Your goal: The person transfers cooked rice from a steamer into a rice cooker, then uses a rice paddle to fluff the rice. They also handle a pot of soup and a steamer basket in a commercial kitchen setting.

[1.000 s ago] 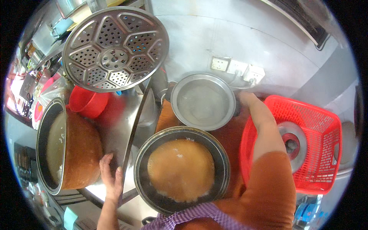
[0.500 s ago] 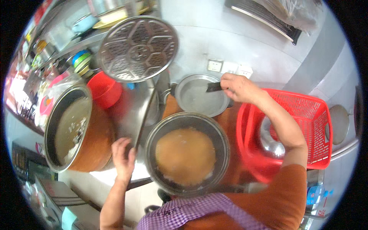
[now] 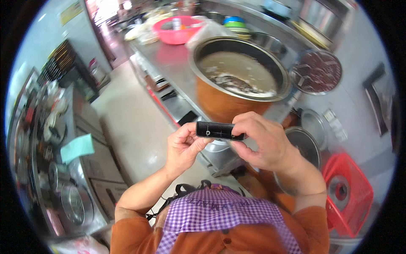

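Between both hands I hold a black oblong piece [image 3: 213, 129] with a small round fitting on its face. It looks like a handle, but I cannot tell what it belongs to. My left hand [image 3: 182, 146] pinches its left end between thumb and fingers. At its right end, my right hand [image 3: 265, 142] grips with thumb and curled fingers. Just beyond stands a large brown pot [image 3: 228, 101], filled with cloudy liquid and pale and dark pieces. To the right, partly hidden by my right forearm, is another deep pot [image 3: 305, 142].
The pot stands on a steel counter [image 3: 173, 70], with a pink basin [image 3: 177, 34] farther along. A perforated round steamer plate [image 3: 317, 72] leans near the wall. A red plastic basket [image 3: 351, 190] is at right; a cluttered counter [image 3: 95, 211] lines the left.
My view has swung left. My right hand has brought the black piece from above the shallow pan to in front of my chest, and my left hand, formerly free, now grips it too.
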Demonstrator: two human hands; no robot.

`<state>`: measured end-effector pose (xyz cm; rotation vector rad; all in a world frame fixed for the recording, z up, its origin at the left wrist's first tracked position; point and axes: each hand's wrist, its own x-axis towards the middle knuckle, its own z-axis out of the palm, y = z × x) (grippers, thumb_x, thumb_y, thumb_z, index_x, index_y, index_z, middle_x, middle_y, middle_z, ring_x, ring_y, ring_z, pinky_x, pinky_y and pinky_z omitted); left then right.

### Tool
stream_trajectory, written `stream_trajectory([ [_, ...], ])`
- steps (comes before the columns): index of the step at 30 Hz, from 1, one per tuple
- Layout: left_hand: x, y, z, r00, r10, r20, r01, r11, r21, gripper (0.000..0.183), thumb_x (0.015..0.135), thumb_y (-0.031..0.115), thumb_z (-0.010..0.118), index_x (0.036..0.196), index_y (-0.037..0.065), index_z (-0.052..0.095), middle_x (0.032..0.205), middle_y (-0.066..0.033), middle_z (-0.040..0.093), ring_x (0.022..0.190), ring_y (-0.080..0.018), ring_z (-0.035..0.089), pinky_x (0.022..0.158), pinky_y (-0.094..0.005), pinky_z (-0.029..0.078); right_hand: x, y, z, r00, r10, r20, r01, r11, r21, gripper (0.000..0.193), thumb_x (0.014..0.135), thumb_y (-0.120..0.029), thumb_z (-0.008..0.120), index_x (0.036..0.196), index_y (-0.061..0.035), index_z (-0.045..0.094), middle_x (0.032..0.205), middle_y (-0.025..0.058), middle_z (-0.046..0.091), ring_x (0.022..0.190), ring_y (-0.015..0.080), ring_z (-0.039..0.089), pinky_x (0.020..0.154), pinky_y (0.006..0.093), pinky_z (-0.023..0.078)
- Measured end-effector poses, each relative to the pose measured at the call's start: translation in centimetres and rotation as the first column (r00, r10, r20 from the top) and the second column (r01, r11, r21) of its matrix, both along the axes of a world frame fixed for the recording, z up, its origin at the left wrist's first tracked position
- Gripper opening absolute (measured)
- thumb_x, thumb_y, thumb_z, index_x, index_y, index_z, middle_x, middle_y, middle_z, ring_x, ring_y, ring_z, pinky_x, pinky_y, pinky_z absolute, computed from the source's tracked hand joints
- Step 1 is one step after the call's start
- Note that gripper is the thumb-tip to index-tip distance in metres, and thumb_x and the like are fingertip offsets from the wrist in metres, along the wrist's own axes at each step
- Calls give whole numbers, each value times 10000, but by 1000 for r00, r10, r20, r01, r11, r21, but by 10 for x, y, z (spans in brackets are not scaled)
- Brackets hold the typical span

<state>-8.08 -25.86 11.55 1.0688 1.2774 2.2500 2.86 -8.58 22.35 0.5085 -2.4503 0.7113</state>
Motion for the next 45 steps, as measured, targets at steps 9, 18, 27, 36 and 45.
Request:
stream_trajectory([
  [9, -41, -139, -5, 899, 437, 8, -437, 899, 41, 239, 876, 6, 619, 1111, -5, 574, 1038, -71, 646, 958, -132, 615, 849, -280, 505, -110, -116, -33, 960, 274, 59, -244, 921, -303, 453, 736, -11, 720, 1134, -36, 507, 982, 116, 623, 786, 214, 653, 682, 313, 529],
  [18, -49, -208, -22, 723, 652, 230, -677, 734, 48, 311, 896, 115, 621, 1175, 14, 525, 1037, -76, 631, 927, -167, 618, 843, -324, 500, -194, -200, -71, 732, 653, 195, -429, 664, -613, 494, 772, -15, 696, 1219, -11, 486, 962, 119, 641, 819, 146, 638, 722, 265, 515],
  [27, 0, -287, -39, 482, 847, 226, -833, 523, -181, 603, 931, 339, 564, 1390, 10, 351, 1205, -124, 569, 1033, -187, 582, 908, -335, 478, -231, -314, -109, 496, 849, 182, -728, 521, -445, 294, 730, 18, 691, 1006, -34, 602, 950, 97, 631, 816, 211, 622, 696, 304, 497],
  [36, 60, -445, -84, 374, 682, 629, -831, 547, -99, 436, 917, 171, 586, 1304, 9, 469, 1016, -152, 651, 803, -152, 645, 706, -283, 546, -233, -487, -155, 120, 992, 41, -982, 125, -144, 396, 698, 50, 688, 1070, -58, 603, 1055, 105, 604, 933, 305, 596, 781, 369, 507],
  [45, 153, -649, -190, -525, 492, 695, -832, -469, -296, 287, 919, 64, 529, 1198, -2, 545, 972, -82, 662, 843, -124, 620, 716, -250, 527, -316, -696, -250, 285, 748, 600, -644, 613, -458, 422, 924, -219, 550, 1313, -80, 465, 1332, 61, 481, 1146, 187, 485, 893, 342, 433],
])
